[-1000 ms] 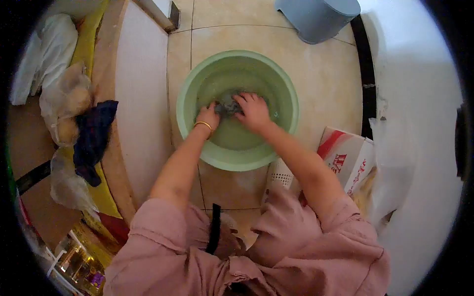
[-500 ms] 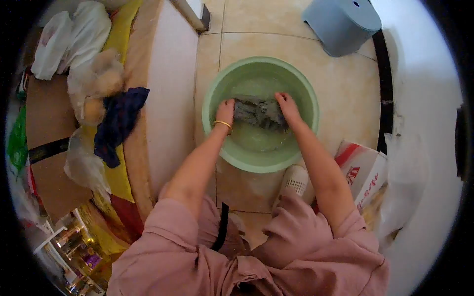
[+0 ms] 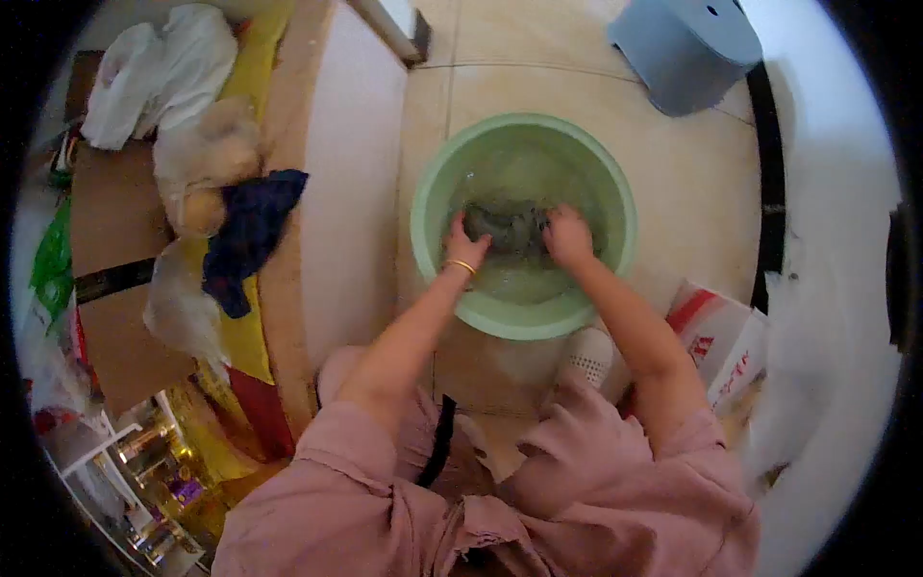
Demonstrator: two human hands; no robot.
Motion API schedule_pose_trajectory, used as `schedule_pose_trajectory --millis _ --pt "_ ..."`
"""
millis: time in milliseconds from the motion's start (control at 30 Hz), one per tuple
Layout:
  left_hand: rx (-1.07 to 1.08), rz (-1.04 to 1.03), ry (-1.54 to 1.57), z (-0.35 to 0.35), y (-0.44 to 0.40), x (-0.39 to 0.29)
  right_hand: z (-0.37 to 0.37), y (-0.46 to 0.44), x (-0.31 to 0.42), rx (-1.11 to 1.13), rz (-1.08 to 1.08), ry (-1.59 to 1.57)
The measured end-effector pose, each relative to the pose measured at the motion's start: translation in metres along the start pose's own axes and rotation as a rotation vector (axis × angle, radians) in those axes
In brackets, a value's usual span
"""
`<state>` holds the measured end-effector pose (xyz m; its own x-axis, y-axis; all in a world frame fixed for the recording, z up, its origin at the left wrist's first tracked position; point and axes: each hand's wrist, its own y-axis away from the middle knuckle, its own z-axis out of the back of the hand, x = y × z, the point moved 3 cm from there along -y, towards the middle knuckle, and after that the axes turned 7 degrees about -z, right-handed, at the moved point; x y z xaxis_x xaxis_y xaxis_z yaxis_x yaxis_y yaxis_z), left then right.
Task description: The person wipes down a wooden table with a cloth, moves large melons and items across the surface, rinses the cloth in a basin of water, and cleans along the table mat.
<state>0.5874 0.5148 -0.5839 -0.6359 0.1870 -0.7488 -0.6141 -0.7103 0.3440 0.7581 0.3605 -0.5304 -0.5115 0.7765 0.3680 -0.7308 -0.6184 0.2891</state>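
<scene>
A wet dark grey cloth (image 3: pixel 511 229) lies bunched in the water of a round light green basin (image 3: pixel 527 325). My left hand (image 3: pixel 466 245), with a gold bangle at the wrist, grips the cloth's left end, thumb on the near side. At its right end my right hand (image 3: pixel 569 237) is closed on the cloth, knuckles up and fingertips partly hidden. Both hands are inside the basin's rim, low at the water.
The basin stands on beige floor tiles beside my shoe (image 3: pixel 588 358). A blue-grey stool (image 3: pixel 687 58) is at the far right, and a white and red carton (image 3: pixel 716 341) nearer. On the left ledge lie a navy cloth (image 3: pixel 252 236) and plastic bags (image 3: pixel 197 62).
The cloth, earlier stretched between both hands, is now lower in the water and more bunched. My hands have moved down toward me, the right one turned inward. The view has shifted slightly.
</scene>
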Motion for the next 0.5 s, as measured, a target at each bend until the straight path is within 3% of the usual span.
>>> schedule_pose_trajectory --millis 33,100,167,233,267,333,433,467,500 --pt "0.001 0.079 0.135 -0.009 0.002 0.009 -0.007 0.003 0.004 0.144 0.191 0.054" --pt "0.142 0.569 0.600 0.001 0.030 -0.037 0.009 0.001 0.000 0.160 0.171 0.034" --pt "0.139 0.586 0.631 0.006 0.033 -0.042 0.008 -0.001 0.009 0.185 0.144 0.013" --pt "0.152 0.599 0.653 0.004 0.038 -0.042 0.005 0.004 0.008 0.164 -0.214 -0.130" --pt "0.150 0.559 0.666 0.000 0.035 -0.037 0.004 0.014 0.014 0.160 -0.208 -0.141" --pt "0.148 0.475 0.719 -0.002 0.033 -0.043 0.012 0.031 0.032 0.055 0.138 -0.025" --pt "0.122 0.466 0.926 -0.028 0.012 -0.001 0.009 0.018 0.026 0.210 0.051 0.039" --pt "0.116 0.462 0.922 -0.017 0.015 -0.017 0.004 0.009 0.018 0.208 0.056 0.033" --pt "0.134 0.586 0.911 -0.002 0.026 -0.049 -0.004 -0.003 0.004 0.232 -0.023 -0.326"
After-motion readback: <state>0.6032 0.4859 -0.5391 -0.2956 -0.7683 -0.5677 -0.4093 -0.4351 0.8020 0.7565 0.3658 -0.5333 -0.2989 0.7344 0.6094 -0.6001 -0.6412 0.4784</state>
